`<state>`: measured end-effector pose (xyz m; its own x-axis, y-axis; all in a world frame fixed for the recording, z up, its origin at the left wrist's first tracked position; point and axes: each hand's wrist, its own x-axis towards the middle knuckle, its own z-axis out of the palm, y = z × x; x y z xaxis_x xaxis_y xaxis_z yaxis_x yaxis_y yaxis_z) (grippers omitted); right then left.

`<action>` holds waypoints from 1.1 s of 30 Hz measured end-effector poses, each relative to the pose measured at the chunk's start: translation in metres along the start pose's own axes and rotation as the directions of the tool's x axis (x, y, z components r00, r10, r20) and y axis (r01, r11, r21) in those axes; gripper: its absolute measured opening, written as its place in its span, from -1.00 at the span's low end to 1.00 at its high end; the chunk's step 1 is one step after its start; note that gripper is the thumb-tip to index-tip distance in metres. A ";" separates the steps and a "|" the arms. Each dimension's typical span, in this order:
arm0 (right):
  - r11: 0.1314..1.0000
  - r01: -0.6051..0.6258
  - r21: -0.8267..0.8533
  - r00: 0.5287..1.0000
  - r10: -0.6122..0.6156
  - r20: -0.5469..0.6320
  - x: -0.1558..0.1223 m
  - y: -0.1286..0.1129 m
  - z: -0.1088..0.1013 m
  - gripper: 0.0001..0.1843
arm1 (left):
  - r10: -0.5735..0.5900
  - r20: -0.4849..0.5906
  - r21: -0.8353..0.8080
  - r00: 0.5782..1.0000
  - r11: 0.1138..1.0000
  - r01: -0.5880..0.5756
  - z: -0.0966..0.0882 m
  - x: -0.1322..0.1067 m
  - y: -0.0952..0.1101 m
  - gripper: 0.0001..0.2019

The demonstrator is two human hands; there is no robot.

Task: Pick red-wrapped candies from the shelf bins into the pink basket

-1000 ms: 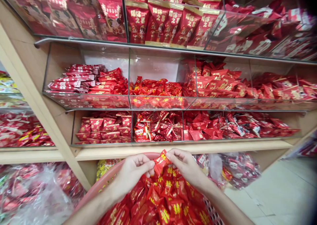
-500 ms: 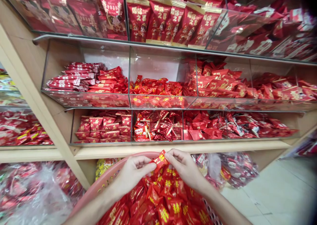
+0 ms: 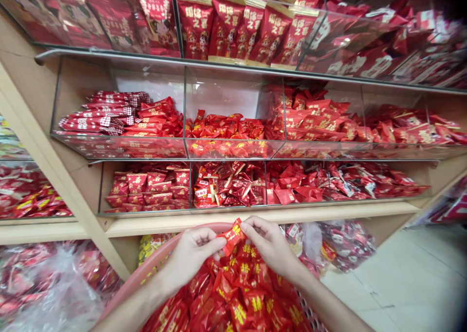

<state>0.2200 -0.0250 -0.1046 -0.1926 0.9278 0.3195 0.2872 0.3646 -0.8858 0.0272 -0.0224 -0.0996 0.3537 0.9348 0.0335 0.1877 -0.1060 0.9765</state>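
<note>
My left hand and my right hand both pinch one small red candy packet with gold print, one hand at each end. They hold it just above a pink plastic basket heaped with several like red packets. Both hands are closed on the packet, fingertips almost touching across it.
A wooden shelf unit stands right ahead, with clear-fronted bins full of red wrapped sweets. Larger red bags fill the top row. Clear plastic sacks of sweets lie at the lower left. Pale tiled floor shows at the lower right.
The view has drifted slightly left and up. Both hands still grip the same packet, which has turned a little between the fingers.
</note>
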 end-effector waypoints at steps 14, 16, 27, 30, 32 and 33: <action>0.992 0.033 0.125 0.999 -0.036 0.021 0.001 -0.010 -0.005 -0.72 | 0.129 -0.020 0.109 0.991 0.986 -0.126 -0.004 -0.004 0.002 -0.74; 0.989 0.015 0.145 0.998 -0.023 0.052 0.001 -0.010 -0.004 -0.74 | 0.160 0.000 0.129 0.987 0.979 -0.158 -0.005 -0.007 0.002 -0.74; 0.978 -0.014 0.206 1.000 0.019 -0.022 0.000 -0.013 -0.004 -0.74 | 0.185 0.113 0.201 0.976 0.958 -0.205 0.000 -0.011 0.009 -0.69; 0.969 -0.032 0.247 0.998 0.043 -0.037 0.001 -0.013 -0.006 -0.73 | 0.186 0.080 0.176 0.979 0.964 -0.198 0.002 -0.009 0.009 -0.69; 0.953 -0.059 0.299 0.996 0.076 -0.045 0.001 -0.012 -0.007 -0.73 | 0.183 0.050 0.170 0.982 0.967 -0.189 0.003 -0.006 0.010 -0.70; 0.939 -0.075 0.335 0.994 0.097 -0.047 0.002 -0.012 -0.007 -0.73 | 0.183 0.035 0.171 0.982 0.967 -0.187 0.004 -0.005 0.011 -0.71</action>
<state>0.2228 -0.0271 -0.0916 -0.1195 0.9614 0.2479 -0.0306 0.2460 -0.9688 0.0310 -0.0298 -0.0904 0.4142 0.8869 0.2046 0.2722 -0.3352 0.9020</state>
